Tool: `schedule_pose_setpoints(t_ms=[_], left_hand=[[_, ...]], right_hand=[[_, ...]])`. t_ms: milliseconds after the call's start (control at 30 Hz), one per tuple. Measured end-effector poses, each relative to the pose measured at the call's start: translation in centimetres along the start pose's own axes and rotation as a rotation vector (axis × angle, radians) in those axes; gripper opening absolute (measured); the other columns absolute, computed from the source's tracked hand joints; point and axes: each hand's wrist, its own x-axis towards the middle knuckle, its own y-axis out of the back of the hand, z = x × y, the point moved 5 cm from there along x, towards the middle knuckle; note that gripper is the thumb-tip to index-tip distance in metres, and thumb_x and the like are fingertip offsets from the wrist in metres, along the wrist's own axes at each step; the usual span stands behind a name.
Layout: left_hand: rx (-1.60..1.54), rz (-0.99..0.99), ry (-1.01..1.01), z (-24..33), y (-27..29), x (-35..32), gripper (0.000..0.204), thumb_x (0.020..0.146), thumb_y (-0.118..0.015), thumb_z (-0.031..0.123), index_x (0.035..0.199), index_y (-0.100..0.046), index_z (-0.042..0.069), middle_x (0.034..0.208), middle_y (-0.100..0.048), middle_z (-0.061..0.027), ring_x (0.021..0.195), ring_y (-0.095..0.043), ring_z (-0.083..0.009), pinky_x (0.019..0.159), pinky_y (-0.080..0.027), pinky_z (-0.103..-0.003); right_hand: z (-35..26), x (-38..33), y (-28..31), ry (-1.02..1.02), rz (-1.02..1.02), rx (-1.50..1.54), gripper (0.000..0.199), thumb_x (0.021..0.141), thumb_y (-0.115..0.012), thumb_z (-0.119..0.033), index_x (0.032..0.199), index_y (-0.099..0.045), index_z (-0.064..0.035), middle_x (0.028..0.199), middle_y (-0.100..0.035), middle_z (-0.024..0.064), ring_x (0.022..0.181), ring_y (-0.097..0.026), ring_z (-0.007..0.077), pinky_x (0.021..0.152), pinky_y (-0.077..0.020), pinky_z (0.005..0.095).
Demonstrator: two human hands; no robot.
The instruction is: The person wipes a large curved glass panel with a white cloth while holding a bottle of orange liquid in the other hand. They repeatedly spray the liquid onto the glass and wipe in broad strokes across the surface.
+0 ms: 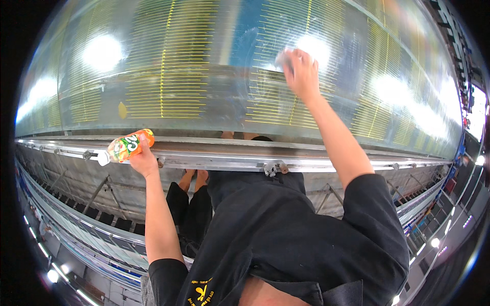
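My left hand is closed around a plastic bottle with an orange and green label and a white cap. The bottle lies tilted on its side, cap toward the left, just over the metal rail at the panel's near edge. Farther out, my right hand presses a pale wad, perhaps a cloth, against a large shiny panel. Its exact kind is hidden by the fingers and blur. Rows of short yellow lines run across the panel, and whitish smears show left of the wad.
A long metal rail with small clamps borders the panel in front of my body. Bright lamp reflections lie on the surface. Below and behind, long metal frames stretch along the left; more racks stand at the right.
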Motion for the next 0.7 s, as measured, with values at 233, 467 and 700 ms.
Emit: schedule_pose_setpoints(t_ms=[233,467,700], left_hand=[[0.01,0.076,-0.091,2.4,-0.1,0.2,0.052,0.103,-0.072,0.051,0.117,-0.08,0.002,0.113,-0.082,-0.0158,0.105,-0.077,-0.0355,0.091,-0.057,-0.045],[0.042,-0.011,0.057,0.4,0.5,0.0,0.063,0.102,-0.072,0.057,0.127,-0.076,-0.001,0.128,-0.078,-0.0161,0.117,-0.074,-0.033,0.1,-0.055,-0.042],[0.028,-0.013,-0.015,1.6,0.1,0.8,0.067,0.101,-0.072,0.06,0.129,-0.074,-0.001,0.129,-0.078,-0.0171,0.116,-0.074,-0.0339,0.099,-0.055,-0.044]], right_hand=[[-10.8,-4.3,-6.2,0.117,-0.186,-0.237,0.016,0.094,-0.069,-0.023,0.102,-0.063,-0.0107,0.103,-0.065,0.0138,0.09,-0.064,0.0312,0.082,-0.0516,0.0466],[9.3,-16.7,5.0,-0.451,0.055,-0.391,0.018,0.102,-0.06,-0.022,0.104,-0.063,-0.0052,0.097,-0.062,0.0133,0.094,-0.064,0.0343,0.082,-0.0498,0.0514],[-6.9,-11.0,-1.5,-0.055,0.137,-0.09,0.012,0.095,-0.065,-0.023,0.095,-0.064,-0.0112,0.085,-0.063,0.0099,0.081,-0.064,0.0299,0.073,-0.0511,0.0453]])
